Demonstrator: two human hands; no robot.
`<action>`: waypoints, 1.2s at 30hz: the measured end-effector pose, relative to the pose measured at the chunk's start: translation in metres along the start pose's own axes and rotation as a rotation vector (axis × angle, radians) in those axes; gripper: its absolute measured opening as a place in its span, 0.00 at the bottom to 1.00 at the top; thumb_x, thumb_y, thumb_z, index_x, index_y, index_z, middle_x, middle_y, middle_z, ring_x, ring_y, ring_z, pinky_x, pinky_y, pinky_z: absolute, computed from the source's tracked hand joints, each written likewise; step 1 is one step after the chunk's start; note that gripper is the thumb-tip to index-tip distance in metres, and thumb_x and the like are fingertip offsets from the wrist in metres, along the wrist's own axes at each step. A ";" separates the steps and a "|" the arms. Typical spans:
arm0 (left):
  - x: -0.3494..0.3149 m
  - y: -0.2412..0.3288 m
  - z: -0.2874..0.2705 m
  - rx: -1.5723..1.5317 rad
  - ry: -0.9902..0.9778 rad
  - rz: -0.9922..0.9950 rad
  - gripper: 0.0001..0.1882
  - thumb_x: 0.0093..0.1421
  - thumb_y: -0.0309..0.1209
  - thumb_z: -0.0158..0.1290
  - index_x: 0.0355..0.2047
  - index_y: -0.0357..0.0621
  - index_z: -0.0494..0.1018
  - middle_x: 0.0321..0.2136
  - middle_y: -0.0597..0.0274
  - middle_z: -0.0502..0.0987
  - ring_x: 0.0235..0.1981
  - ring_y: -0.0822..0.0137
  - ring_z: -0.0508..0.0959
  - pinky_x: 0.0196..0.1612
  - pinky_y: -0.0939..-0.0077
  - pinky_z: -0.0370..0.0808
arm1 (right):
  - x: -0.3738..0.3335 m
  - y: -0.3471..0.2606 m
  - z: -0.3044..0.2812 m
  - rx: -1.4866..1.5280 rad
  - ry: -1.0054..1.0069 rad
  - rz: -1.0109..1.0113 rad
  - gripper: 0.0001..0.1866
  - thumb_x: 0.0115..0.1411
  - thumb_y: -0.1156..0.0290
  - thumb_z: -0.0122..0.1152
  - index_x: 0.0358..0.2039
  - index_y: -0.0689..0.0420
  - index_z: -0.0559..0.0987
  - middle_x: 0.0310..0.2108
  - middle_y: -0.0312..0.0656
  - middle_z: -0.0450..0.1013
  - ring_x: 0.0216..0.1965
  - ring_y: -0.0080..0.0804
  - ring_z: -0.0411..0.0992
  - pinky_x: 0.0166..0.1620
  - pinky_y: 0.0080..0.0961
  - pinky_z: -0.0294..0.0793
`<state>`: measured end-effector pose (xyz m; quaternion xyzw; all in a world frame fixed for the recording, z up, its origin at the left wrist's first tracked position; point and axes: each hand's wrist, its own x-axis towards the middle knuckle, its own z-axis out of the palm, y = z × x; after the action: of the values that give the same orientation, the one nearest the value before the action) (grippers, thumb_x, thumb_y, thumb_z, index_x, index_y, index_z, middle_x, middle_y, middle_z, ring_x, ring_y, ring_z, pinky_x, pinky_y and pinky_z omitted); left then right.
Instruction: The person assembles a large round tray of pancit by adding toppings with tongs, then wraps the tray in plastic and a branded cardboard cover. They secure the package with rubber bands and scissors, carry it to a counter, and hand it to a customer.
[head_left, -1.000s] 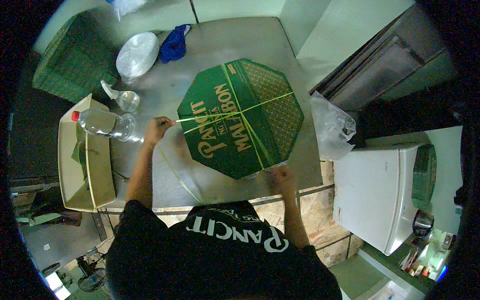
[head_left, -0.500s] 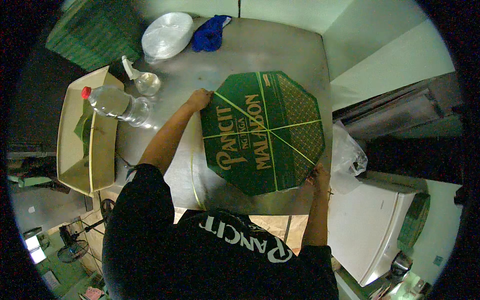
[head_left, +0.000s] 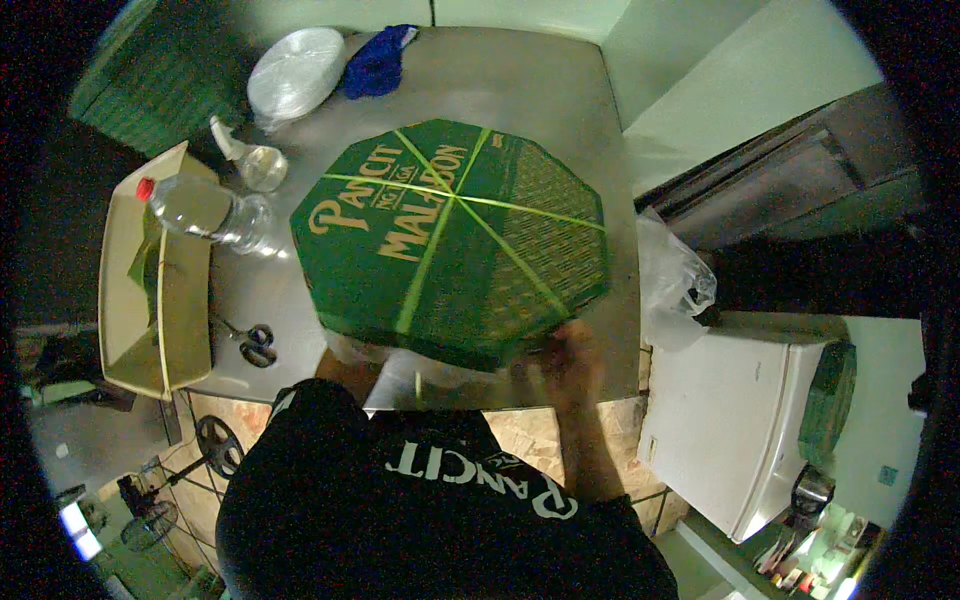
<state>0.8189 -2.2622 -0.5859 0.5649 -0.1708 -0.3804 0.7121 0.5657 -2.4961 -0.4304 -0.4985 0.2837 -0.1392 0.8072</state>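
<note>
A large green many-sided box (head_left: 470, 290) with printed lettering and a woven-pattern area is tied with crossing yellow-green straps. It looks raised off the metal table. Its near left edge covers most of my left hand (head_left: 352, 368), which supports the box from beneath with the fingers hidden. At the near right edge, my right hand (head_left: 572, 362) grips the box; motion blurs its fingers.
Left on the metal table (head_left: 520, 80) are a cream tray (head_left: 188, 300) with a green leaf, a red-capped bottle (head_left: 195, 208), a spray bottle (head_left: 262, 168) and scissors (head_left: 258, 345). Behind lie a clear plastic roll (head_left: 295, 75) and blue cloth (head_left: 375, 65). A plastic bag (head_left: 670, 270) hangs right, above a white fridge (head_left: 715, 420).
The box has turned, shifted left and come up closer. My left hand went from its far left corner to under its near edge. My right hand moved left along the box. The scissors now show.
</note>
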 end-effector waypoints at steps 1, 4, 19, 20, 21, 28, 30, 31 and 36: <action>-0.023 -0.015 0.021 0.045 0.039 0.022 0.18 0.64 0.35 0.42 0.48 0.35 0.68 0.36 0.45 0.76 0.34 0.46 0.76 0.42 0.54 0.72 | -0.019 -0.007 0.039 -0.041 -0.025 -0.011 0.13 0.61 0.60 0.55 0.27 0.57 0.77 0.28 0.39 0.73 0.25 0.28 0.71 0.28 0.29 0.74; -0.096 -0.071 0.086 0.324 0.166 0.091 0.17 0.64 0.33 0.42 0.49 0.36 0.67 0.37 0.45 0.76 0.36 0.45 0.76 0.43 0.54 0.72 | -0.069 -0.011 0.106 -0.229 -0.104 0.057 0.14 0.60 0.59 0.57 0.29 0.58 0.79 0.27 0.37 0.75 0.27 0.28 0.72 0.31 0.27 0.73; -0.142 0.146 0.201 1.485 -0.369 -0.177 0.11 0.51 0.33 0.50 0.26 0.37 0.76 0.24 0.42 0.76 0.28 0.44 0.78 0.32 0.52 0.75 | -0.050 0.091 -0.008 -0.311 -0.426 0.340 0.14 0.59 0.62 0.58 0.33 0.62 0.80 0.33 0.41 0.77 0.32 0.27 0.73 0.39 0.27 0.73; -0.117 0.135 0.211 1.421 -0.328 0.042 0.10 0.51 0.32 0.50 0.26 0.38 0.76 0.25 0.42 0.77 0.29 0.44 0.78 0.34 0.53 0.75 | -0.004 0.096 -0.068 -0.276 -0.456 0.234 0.13 0.58 0.62 0.58 0.33 0.60 0.80 0.32 0.42 0.76 0.32 0.29 0.73 0.38 0.29 0.73; -0.075 0.115 0.214 1.290 -0.315 0.138 0.10 0.53 0.32 0.50 0.30 0.40 0.77 0.26 0.45 0.77 0.29 0.45 0.78 0.36 0.55 0.75 | 0.036 0.099 -0.131 -0.237 -0.462 0.120 0.12 0.57 0.63 0.57 0.32 0.59 0.79 0.31 0.42 0.76 0.31 0.30 0.73 0.37 0.30 0.73; -0.018 0.157 0.040 1.026 0.175 0.239 0.17 0.57 0.45 0.55 0.30 0.43 0.79 0.24 0.51 0.77 0.24 0.61 0.77 0.31 0.68 0.72 | 0.080 -0.051 -0.104 -0.958 0.253 -0.444 0.12 0.58 0.61 0.55 0.28 0.56 0.78 0.25 0.41 0.72 0.30 0.33 0.72 0.34 0.31 0.72; -0.027 0.152 0.003 1.090 0.282 0.189 0.14 0.58 0.39 0.54 0.28 0.39 0.78 0.24 0.54 0.78 0.23 0.61 0.74 0.30 0.70 0.71 | 0.031 0.021 -0.109 -1.023 0.276 -0.296 0.12 0.58 0.61 0.56 0.28 0.56 0.79 0.25 0.41 0.74 0.27 0.30 0.72 0.32 0.29 0.73; -0.025 0.155 -0.003 1.150 0.361 0.145 0.14 0.58 0.39 0.55 0.28 0.39 0.78 0.23 0.54 0.78 0.22 0.61 0.73 0.30 0.70 0.71 | 0.013 0.054 -0.112 -1.040 0.293 -0.209 0.12 0.58 0.61 0.56 0.28 0.57 0.79 0.26 0.41 0.74 0.26 0.29 0.73 0.30 0.28 0.73; 0.037 0.152 -0.063 1.329 0.331 0.237 0.12 0.60 0.35 0.51 0.33 0.38 0.72 0.26 0.45 0.77 0.28 0.50 0.77 0.32 0.59 0.72 | 0.055 0.015 -0.107 -0.644 0.405 -0.053 0.13 0.58 0.61 0.59 0.31 0.58 0.79 0.26 0.40 0.75 0.17 0.23 0.71 0.20 0.16 0.70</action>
<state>0.9385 -2.2364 -0.4696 0.9092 -0.3172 -0.0239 0.2685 0.5445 -2.5951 -0.4976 -0.6961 0.4537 -0.1595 0.5330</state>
